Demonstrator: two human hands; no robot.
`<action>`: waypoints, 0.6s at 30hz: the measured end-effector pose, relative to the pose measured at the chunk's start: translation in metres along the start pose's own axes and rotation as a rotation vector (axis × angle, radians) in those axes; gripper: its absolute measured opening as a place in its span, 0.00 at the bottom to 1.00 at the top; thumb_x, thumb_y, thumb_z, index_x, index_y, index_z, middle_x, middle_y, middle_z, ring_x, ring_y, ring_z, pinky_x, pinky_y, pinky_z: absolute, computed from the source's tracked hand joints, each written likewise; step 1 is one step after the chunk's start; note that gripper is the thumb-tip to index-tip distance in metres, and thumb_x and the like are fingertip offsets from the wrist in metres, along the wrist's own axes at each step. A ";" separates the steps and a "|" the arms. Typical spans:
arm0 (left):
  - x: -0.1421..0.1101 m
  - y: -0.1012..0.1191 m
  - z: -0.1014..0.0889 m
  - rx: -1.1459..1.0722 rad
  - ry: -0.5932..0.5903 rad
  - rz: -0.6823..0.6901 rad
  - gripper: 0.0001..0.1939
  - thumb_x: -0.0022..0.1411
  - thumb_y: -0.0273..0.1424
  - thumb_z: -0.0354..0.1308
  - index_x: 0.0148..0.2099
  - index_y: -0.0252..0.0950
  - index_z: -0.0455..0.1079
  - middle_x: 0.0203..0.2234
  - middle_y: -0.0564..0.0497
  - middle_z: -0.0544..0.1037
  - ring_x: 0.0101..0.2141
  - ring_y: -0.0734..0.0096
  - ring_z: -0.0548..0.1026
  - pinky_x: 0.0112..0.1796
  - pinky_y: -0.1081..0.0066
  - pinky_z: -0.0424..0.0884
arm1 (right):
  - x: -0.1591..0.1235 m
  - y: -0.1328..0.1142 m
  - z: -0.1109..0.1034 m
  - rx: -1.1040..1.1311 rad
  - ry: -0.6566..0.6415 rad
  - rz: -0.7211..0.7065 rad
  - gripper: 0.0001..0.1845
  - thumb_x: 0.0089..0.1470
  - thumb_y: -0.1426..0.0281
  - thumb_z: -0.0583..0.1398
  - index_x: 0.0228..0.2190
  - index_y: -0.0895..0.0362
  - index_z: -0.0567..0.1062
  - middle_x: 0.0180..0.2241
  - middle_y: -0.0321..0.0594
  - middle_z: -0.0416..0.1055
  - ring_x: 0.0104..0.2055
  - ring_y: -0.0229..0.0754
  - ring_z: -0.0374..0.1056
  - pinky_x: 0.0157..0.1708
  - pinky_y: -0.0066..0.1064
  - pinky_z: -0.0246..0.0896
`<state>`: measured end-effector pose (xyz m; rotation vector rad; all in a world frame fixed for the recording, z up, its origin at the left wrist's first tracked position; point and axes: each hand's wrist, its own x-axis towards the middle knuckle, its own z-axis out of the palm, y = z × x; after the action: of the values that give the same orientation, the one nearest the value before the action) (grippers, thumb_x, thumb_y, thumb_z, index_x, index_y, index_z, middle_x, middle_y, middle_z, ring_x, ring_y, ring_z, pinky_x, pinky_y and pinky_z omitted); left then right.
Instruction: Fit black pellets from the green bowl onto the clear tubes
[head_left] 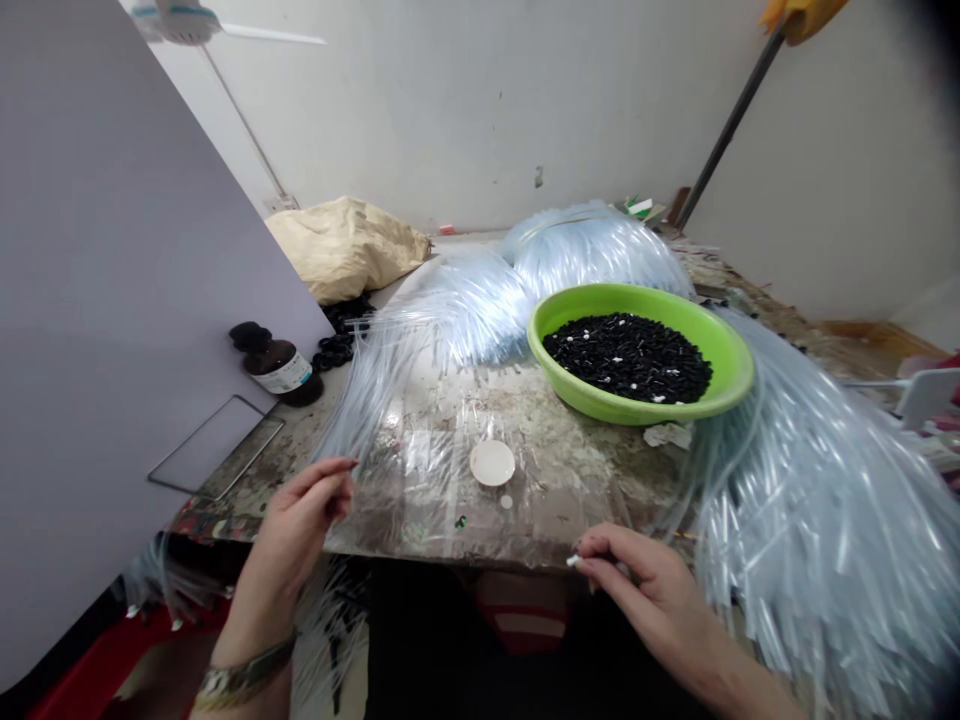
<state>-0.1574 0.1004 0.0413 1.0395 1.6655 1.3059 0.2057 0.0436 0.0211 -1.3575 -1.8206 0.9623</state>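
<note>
My left hand (307,505) is closed, with thumb and fingertips together, at the table's front left. It is beside a strand of thin clear plastic tubes (364,385) that runs past it; whether anything is in its fingers cannot be made out. Between thumb and forefinger, my right hand (637,580) pinches a small white piece (574,561) just off the front edge. A small white dish (493,463) stands between the hands, near a white round spot (506,502). Behind the right hand, a green basin (551,375) holds many short black pieces (630,355) with a few white bits.
Large bundles of clear tubes (817,490) lie at the right, with more tubes (600,250) at the back. A brown bottle (277,368) and a wire frame (217,450) are by the left panel (112,300). A cream cloth bag (349,245) is behind.
</note>
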 end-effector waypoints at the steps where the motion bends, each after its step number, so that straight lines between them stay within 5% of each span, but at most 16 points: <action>1: -0.007 0.003 -0.006 -0.144 0.018 -0.045 0.12 0.47 0.33 0.65 0.36 0.34 0.75 0.21 0.52 0.76 0.21 0.72 0.71 0.23 0.75 0.65 | 0.000 -0.001 0.001 0.008 -0.002 -0.007 0.10 0.60 0.67 0.56 0.28 0.54 0.73 0.24 0.33 0.71 0.27 0.37 0.68 0.30 0.25 0.61; 5: -0.025 0.014 -0.021 -0.407 0.050 -0.045 0.13 0.47 0.28 0.65 0.39 0.34 0.77 0.28 0.44 0.82 0.27 0.65 0.78 0.25 0.74 0.69 | 0.001 -0.005 0.004 0.033 -0.005 -0.044 0.09 0.60 0.68 0.56 0.29 0.55 0.73 0.25 0.34 0.71 0.28 0.36 0.68 0.31 0.25 0.60; 11: -0.039 0.027 -0.012 -0.506 0.007 0.214 0.19 0.53 0.25 0.62 0.49 0.32 0.76 0.37 0.41 0.83 0.37 0.60 0.79 0.26 0.74 0.70 | 0.010 -0.009 -0.004 0.033 0.035 -0.055 0.07 0.59 0.70 0.58 0.30 0.55 0.74 0.26 0.33 0.71 0.29 0.36 0.67 0.33 0.25 0.60; 14: -0.041 0.030 -0.001 -0.415 0.138 0.325 0.18 0.52 0.22 0.64 0.47 0.34 0.77 0.34 0.46 0.82 0.36 0.65 0.79 0.29 0.75 0.69 | 0.018 -0.009 -0.009 0.033 0.067 -0.060 0.06 0.58 0.70 0.59 0.29 0.55 0.74 0.27 0.34 0.72 0.31 0.37 0.67 0.34 0.26 0.60; 18: -0.036 0.025 0.003 0.025 0.359 0.432 0.11 0.57 0.27 0.65 0.44 0.35 0.79 0.28 0.52 0.80 0.27 0.76 0.74 0.31 0.75 0.70 | 0.034 -0.005 -0.011 0.041 0.083 -0.038 0.05 0.56 0.70 0.61 0.28 0.56 0.75 0.26 0.34 0.73 0.30 0.38 0.68 0.33 0.27 0.60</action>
<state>-0.1379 0.0714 0.0678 1.2867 1.7782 1.8442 0.2040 0.0775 0.0337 -1.3138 -1.7493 0.9051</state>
